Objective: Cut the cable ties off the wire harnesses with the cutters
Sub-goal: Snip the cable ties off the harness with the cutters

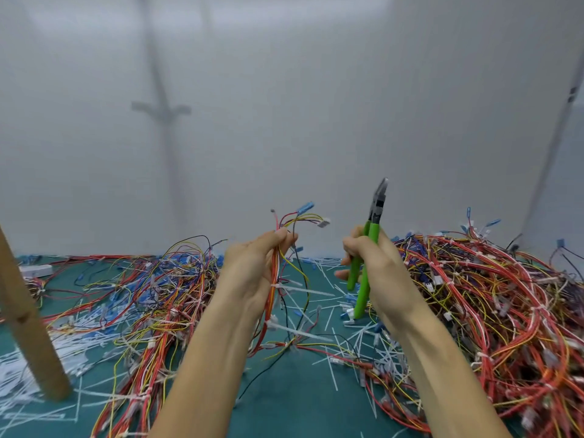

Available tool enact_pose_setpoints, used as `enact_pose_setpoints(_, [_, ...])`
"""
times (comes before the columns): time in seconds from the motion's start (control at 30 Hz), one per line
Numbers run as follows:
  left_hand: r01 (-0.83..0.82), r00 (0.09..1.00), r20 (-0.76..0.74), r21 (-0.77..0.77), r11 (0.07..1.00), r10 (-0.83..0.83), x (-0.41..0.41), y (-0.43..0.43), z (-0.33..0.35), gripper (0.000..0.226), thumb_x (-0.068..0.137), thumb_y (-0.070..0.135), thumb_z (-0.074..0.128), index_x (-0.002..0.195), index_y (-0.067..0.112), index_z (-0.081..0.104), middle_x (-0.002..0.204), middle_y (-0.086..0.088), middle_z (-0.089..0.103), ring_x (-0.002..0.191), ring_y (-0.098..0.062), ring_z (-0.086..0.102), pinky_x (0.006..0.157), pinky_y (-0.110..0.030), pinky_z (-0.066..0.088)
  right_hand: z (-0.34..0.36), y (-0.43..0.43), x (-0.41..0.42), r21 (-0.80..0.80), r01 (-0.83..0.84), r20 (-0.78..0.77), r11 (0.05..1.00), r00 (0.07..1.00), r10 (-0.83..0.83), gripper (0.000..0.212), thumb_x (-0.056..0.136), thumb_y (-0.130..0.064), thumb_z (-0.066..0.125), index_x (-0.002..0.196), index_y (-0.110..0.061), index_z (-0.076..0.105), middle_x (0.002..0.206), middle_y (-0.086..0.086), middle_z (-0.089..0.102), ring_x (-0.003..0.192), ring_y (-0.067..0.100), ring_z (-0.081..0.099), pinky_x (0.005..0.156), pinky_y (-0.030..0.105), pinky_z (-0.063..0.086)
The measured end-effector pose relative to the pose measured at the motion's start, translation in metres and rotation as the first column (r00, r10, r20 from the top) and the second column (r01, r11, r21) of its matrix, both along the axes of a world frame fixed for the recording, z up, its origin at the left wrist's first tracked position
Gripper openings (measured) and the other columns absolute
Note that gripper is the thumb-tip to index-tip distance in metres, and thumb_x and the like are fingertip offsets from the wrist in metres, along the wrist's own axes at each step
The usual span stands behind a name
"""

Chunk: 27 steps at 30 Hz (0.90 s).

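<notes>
Two white plastic cable ties (278, 285) cinch the red-and-yellow wire harness (275, 263) gripped by the left hand (252, 270); the right hand (377, 268) clasps green-handled cutters (375, 224).

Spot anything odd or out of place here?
Cut tie scraps litter the green mat between the left wire pile and right wire pile, as expected for this job. The tilted wooden post at left stands among the scraps and looks out of place. Nothing looks damaged.

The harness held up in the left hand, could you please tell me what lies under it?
Cut white cable ties lie scattered on the green mat. The left forearm covers the mat just left of the harness.
</notes>
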<state>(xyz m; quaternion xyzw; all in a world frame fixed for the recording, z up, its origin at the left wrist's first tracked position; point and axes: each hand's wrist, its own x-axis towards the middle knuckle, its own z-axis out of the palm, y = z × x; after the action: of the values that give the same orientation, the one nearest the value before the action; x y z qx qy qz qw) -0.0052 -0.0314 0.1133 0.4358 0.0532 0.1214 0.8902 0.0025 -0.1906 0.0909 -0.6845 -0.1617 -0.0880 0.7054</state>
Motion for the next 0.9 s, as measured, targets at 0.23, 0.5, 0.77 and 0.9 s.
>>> enact_pose_setpoints(0.23, [0.066, 0.998, -0.016, -0.078, 0.995, -0.067, 0.001, 0.003, 0.001, 0.007, 0.092, -0.006, 0.055, 0.094, -0.009, 0.060, 0.093, -0.022, 0.067, 0.067, -0.018, 0.072, 0.068, -0.022, 0.060, 0.011, -0.001, -0.010, -0.193, -0.023, 0.067, 0.981, 0.997, 0.037, 0.045, 0.084, -0.059, 0.051, 0.088, -0.020, 0.073, 0.076, 0.001, 0.071, 0.082, 0.023, 0.071, 0.087, 0.045, 0.058])
enact_pose_setpoints(0.5, [-0.110, 0.993, -0.024, 0.199, 0.974, 0.117, 0.001, -0.004, -0.004, 0.033, 0.090, 0.004, 0.065, 0.121, -0.004, 0.056, 0.094, -0.015, 0.067, 0.081, -0.020, 0.061, 0.074, -0.031, 0.054, 0.015, 0.013, -0.022, -0.311, -0.151, 0.188, 0.938, 0.958, 0.216, 0.066, 0.082, -0.072, 0.048, 0.086, -0.009, 0.068, 0.057, -0.002, 0.049, 0.054, 0.013, 0.044, 0.056, 0.034, 0.038])
enact_pose_setpoints(0.77, [-0.019, 0.998, -0.058, 0.218, 0.976, 0.032, -0.005, -0.002, -0.001, 0.025, 0.094, 0.008, 0.060, 0.119, 0.005, 0.057, 0.080, -0.004, 0.065, 0.057, -0.009, 0.059, 0.056, -0.026, 0.043, 0.009, 0.017, -0.017, -0.401, -0.062, 0.170, 0.914, 0.975, 0.141, 0.065, 0.082, -0.074, 0.042, 0.093, -0.015, 0.068, 0.057, -0.002, 0.057, 0.052, 0.005, 0.045, 0.059, 0.032, 0.039])
enact_pose_setpoints(0.9, [0.057, 0.998, -0.012, 0.199, 0.978, -0.056, -0.007, -0.002, 0.002, 0.017, 0.098, 0.002, 0.050, 0.114, 0.000, 0.054, 0.077, -0.006, 0.060, 0.058, -0.009, 0.066, 0.063, -0.024, 0.054, 0.005, 0.013, -0.011, -0.386, 0.015, 0.169, 0.923, 0.984, 0.054, 0.045, 0.092, -0.066, 0.044, 0.068, -0.033, 0.062, 0.052, -0.008, 0.055, 0.047, 0.001, 0.043, 0.057, 0.029, 0.036])
